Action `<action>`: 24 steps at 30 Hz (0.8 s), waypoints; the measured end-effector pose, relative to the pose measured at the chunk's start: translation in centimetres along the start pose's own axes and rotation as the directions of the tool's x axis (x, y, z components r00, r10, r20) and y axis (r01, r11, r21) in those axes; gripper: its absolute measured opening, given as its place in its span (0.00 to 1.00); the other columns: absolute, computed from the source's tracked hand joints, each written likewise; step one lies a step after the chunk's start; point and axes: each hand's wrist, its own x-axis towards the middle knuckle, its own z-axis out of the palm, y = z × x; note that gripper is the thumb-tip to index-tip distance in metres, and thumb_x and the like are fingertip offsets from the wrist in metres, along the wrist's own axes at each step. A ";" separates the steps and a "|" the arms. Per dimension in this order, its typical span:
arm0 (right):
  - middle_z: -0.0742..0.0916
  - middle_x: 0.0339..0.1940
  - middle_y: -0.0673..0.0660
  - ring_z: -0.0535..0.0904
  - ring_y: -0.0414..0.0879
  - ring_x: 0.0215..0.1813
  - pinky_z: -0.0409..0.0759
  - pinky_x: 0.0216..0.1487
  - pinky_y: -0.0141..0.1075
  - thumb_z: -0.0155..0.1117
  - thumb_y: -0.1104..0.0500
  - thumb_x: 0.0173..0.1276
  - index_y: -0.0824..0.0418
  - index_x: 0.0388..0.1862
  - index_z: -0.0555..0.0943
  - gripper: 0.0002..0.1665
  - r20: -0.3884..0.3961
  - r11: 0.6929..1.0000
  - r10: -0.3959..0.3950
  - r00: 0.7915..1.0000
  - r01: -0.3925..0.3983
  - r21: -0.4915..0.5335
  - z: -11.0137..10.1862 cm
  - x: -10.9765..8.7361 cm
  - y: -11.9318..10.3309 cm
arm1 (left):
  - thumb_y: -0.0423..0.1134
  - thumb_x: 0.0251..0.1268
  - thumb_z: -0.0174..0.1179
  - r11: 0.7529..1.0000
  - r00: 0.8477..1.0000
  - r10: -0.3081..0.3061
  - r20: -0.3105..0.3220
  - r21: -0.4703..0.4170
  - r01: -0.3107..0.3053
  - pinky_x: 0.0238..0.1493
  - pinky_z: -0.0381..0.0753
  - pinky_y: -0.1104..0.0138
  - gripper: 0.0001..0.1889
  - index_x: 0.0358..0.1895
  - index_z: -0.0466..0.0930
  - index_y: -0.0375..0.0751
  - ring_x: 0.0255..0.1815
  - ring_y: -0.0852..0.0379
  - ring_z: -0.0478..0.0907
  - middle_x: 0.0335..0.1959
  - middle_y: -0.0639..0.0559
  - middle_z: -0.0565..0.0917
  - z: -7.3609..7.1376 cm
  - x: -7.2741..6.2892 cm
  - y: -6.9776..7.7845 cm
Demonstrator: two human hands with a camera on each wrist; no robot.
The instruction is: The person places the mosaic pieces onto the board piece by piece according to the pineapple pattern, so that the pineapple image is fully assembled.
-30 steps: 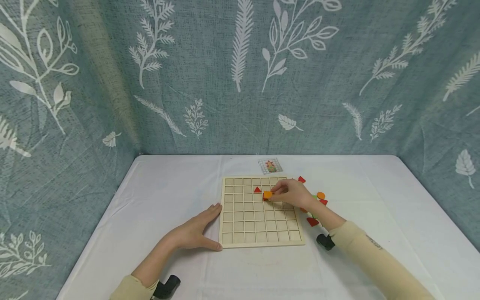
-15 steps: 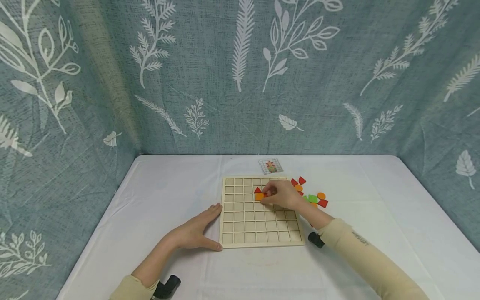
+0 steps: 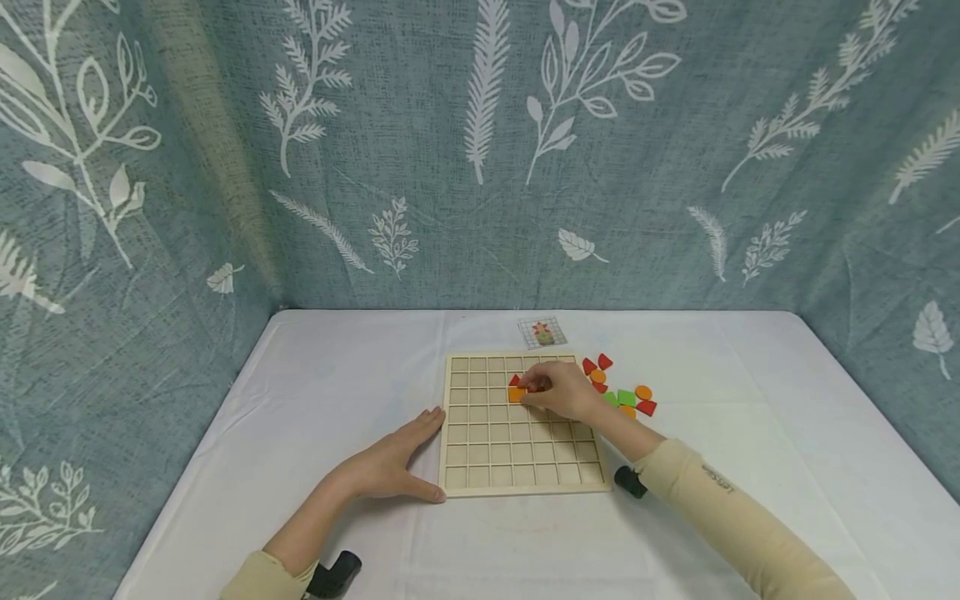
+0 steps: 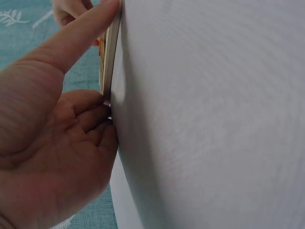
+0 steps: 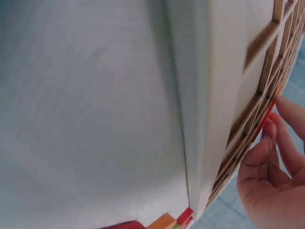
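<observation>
A wooden grid board [image 3: 525,491] lies flat on the white table. My left hand [image 3: 390,458] rests along its left edge with fingers spread, thumb near the front corner. In the left wrist view, the fingertips touch the board's side. Over the board's upper middle, my right hand [image 3: 567,390] pinches an orange square tile [image 3: 515,395] at its right side, down at a grid cell. Just behind that tile sits a red triangle tile [image 3: 514,380]. Another red tile [image 5: 263,120] lies in the board under my right fingers, mostly hidden in the head view.
Right of the board lie loose tiles: several red tiles [image 3: 605,361], an orange round tile [image 3: 643,392] and a green tile [image 3: 626,398]. A small card [image 3: 543,332] with a gridded picture lies behind the board. A patterned blue-green curtain [image 3: 420,167] hangs around the table.
My right hand has moved left with the orange square tile, from above the red tile to the cell in front of the red triangle, and lowered it there. The left hand stays put.
</observation>
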 end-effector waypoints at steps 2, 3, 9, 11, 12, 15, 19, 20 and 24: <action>0.83 0.31 0.48 0.73 0.40 0.28 0.73 0.30 0.32 0.70 0.61 0.63 0.59 0.43 0.87 0.09 0.003 1.000 -0.022 1.000 0.022 0.009 0.0 -0.1 0.2 | 0.52 0.42 0.77 1.000 1.000 -0.001 0.002 -0.002 0.001 0.73 0.46 0.43 0.60 0.76 0.50 0.33 0.77 0.37 0.43 0.77 0.36 0.50 -0.1 -0.1 0.1; 0.83 0.31 0.49 0.74 0.40 0.28 0.73 0.29 0.32 0.69 0.62 0.65 0.60 0.44 0.87 0.10 0.002 0.999 -0.026 1.000 0.026 0.024 -0.1 -0.1 0.3 | 0.52 0.42 0.77 1.000 1.000 0.001 0.003 -0.002 -0.001 0.73 0.46 0.43 0.60 0.76 0.50 0.33 0.77 0.37 0.43 0.77 0.36 0.50 -0.1 -0.1 0.1; 0.86 0.39 0.55 0.78 0.44 0.32 0.75 0.30 0.36 0.63 0.59 0.70 0.62 0.50 0.85 0.13 -0.122 0.998 0.030 0.992 -0.024 0.051 -1.8 -1.0 1.8 | 0.52 0.43 0.77 1.000 1.000 0.002 0.005 -0.005 -0.002 0.73 0.46 0.43 0.60 0.76 0.50 0.32 0.78 0.37 0.43 0.77 0.36 0.50 -0.1 -0.2 0.2; 0.85 0.40 0.57 0.77 0.46 0.34 0.75 0.31 0.36 0.63 0.58 0.70 0.62 0.49 0.85 0.13 -0.185 0.996 0.090 0.979 -0.083 0.044 -2.7 -1.4 2.8 | 0.52 0.42 0.77 1.000 1.000 0.000 0.003 -0.002 0.000 0.73 0.46 0.43 0.60 0.76 0.50 0.32 0.78 0.37 0.43 0.77 0.36 0.50 -0.1 -0.2 0.2; 0.85 0.40 0.58 0.78 0.47 0.34 0.75 0.31 0.36 0.63 0.58 0.70 0.63 0.49 0.85 0.13 -0.211 0.992 0.123 0.970 -0.117 0.044 -3.2 -1.5 3.3 | 0.53 0.42 0.77 1.000 1.000 0.000 0.001 0.000 0.000 0.73 0.46 0.43 0.60 0.76 0.50 0.32 0.77 0.37 0.43 0.77 0.36 0.50 -0.1 -0.2 0.2; 0.85 0.40 0.61 0.79 0.52 0.37 0.76 0.30 0.37 0.63 0.57 0.70 0.64 0.48 0.83 0.14 -0.274 0.972 0.233 0.933 -0.230 0.046 -4.5 -1.9 5.0 | 0.53 0.42 0.77 1.000 1.000 -0.001 -0.003 0.004 0.001 0.73 0.46 0.43 0.60 0.76 0.50 0.32 0.77 0.37 0.44 0.77 0.36 0.50 -0.1 -0.1 0.1; 0.84 0.43 0.63 0.78 0.55 0.43 0.77 0.36 0.39 0.64 0.54 0.69 0.67 0.50 0.81 0.19 -0.296 0.924 0.378 0.877 -0.379 0.056 -5.8 -2.3 6.7 | 0.52 0.42 0.77 1.000 1.000 0.002 -0.003 0.009 -0.002 0.73 0.46 0.43 0.60 0.76 0.50 0.32 0.77 0.37 0.44 0.77 0.36 0.50 0.0 -0.1 0.1; 0.84 0.43 0.63 0.78 0.55 0.43 0.77 0.37 0.39 0.65 0.53 0.68 0.67 0.50 0.80 0.20 -0.290 0.911 0.407 0.866 -0.408 0.059 -6.0 -2.3 7.0 | 0.53 0.42 0.77 1.000 1.000 0.003 -0.003 0.011 -0.003 0.73 0.46 0.43 0.60 0.76 0.50 0.32 0.77 0.37 0.44 0.77 0.36 0.50 0.0 -0.1 0.1; 0.84 0.42 0.63 0.77 0.54 0.41 0.77 0.38 0.39 0.66 0.51 0.67 0.69 0.50 0.79 0.23 -0.245 0.882 0.467 0.850 -0.466 0.065 -6.5 -2.3 7.5 | 0.53 0.42 0.77 1.000 1.000 0.007 -0.003 0.014 -0.007 0.73 0.47 0.44 0.60 0.76 0.50 0.32 0.77 0.37 0.44 0.77 0.36 0.51 0.0 -0.2 0.2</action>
